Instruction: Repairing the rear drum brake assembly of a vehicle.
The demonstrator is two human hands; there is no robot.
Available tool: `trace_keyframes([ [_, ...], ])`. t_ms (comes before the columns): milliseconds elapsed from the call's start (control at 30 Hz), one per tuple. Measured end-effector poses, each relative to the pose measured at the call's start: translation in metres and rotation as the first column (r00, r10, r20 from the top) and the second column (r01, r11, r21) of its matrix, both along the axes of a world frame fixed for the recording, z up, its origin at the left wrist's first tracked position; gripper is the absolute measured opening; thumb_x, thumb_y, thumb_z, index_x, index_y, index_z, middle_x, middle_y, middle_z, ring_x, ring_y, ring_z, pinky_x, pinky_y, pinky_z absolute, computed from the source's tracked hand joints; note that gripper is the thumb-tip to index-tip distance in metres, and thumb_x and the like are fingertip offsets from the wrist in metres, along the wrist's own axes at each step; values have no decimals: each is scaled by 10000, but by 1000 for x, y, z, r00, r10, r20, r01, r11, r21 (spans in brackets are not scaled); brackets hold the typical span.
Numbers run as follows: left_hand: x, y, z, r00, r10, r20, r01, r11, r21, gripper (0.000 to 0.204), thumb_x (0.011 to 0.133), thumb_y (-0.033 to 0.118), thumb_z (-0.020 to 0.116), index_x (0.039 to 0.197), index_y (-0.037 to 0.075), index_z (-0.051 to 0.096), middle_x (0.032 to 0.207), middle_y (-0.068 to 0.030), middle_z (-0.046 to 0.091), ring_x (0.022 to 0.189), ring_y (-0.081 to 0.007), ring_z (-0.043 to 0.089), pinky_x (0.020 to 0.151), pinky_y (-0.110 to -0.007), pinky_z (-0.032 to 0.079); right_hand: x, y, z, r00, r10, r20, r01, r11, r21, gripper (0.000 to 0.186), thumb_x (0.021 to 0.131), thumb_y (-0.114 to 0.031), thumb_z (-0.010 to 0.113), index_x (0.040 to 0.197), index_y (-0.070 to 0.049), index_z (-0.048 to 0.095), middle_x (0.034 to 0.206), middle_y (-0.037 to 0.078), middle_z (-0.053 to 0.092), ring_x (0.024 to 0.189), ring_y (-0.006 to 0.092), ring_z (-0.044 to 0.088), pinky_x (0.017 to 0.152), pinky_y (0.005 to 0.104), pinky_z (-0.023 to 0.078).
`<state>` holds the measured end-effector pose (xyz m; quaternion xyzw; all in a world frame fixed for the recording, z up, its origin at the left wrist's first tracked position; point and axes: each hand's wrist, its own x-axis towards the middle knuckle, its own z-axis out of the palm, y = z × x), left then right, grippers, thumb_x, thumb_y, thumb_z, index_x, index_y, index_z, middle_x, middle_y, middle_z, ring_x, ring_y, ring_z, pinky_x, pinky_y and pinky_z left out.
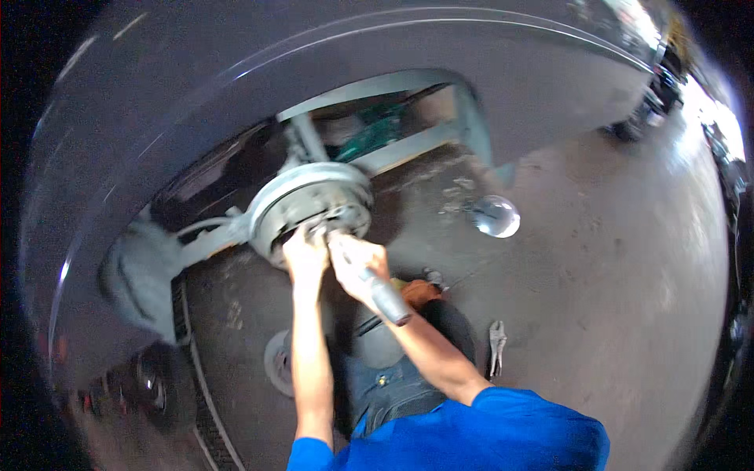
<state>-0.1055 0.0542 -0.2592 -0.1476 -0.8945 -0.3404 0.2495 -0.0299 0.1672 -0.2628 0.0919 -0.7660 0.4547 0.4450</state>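
Observation:
A wheel brake assembly (310, 180) with a round pale backing plate sits under the raised car body (550, 78). My left hand (306, 255) is at the lower middle of the assembly, fingers closed on a small part I cannot make out. My right hand (357, 267) is just right of it, closed round a tool with a long grey handle (389, 298), which angles down toward me from the hub. The tool's working end is hidden among my fingers and the brake parts.
A shiny round metal cap (495, 216) and locking pliers (496, 345) lie on the floor (581, 275) at the right. An orange item (420, 294) is behind my right arm. A round metal part (279, 361) lies left of my left forearm. Another wheel (628, 122) shows far right.

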Motion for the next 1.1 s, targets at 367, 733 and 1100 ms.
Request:
trace_keyframes([
  [367, -2, -4, 0, 997, 7, 82, -11, 999, 38, 298, 828, 178, 672, 1028, -43, 683, 906, -226, 700, 836, -313, 707, 783, -357, 535, -1, -4, 15, 991, 62, 116, -42, 985, -169, 155, 868, -34, 616, 981, 56, 675, 944, 225, 699, 865, 331, 709, 791, 356, 569],
  [733, 4, -1, 8, 995, -11, 96, 3, 996, 86, 276, 845, 268, 663, 1008, 49, 702, 795, -233, 674, 744, -390, 677, 683, -432, 534, 13, -8, 18, 993, -48, 111, 58, 994, -88, 150, 854, -21, 648, 984, 37, 695, 951, 188, 714, 869, 277, 719, 793, 324, 564],
  [1100, -3, -6, -5, 999, -36, 9, 35, 987, 154, 219, 823, 152, 685, 961, -18, 682, 596, -156, 579, 489, -225, 536, 523, -339, 441, 5, -6, 24, 981, 1, 195, 30, 988, -152, 143, 849, -16, 646, 979, 27, 686, 941, 198, 709, 868, 309, 714, 778, 342, 567],
])
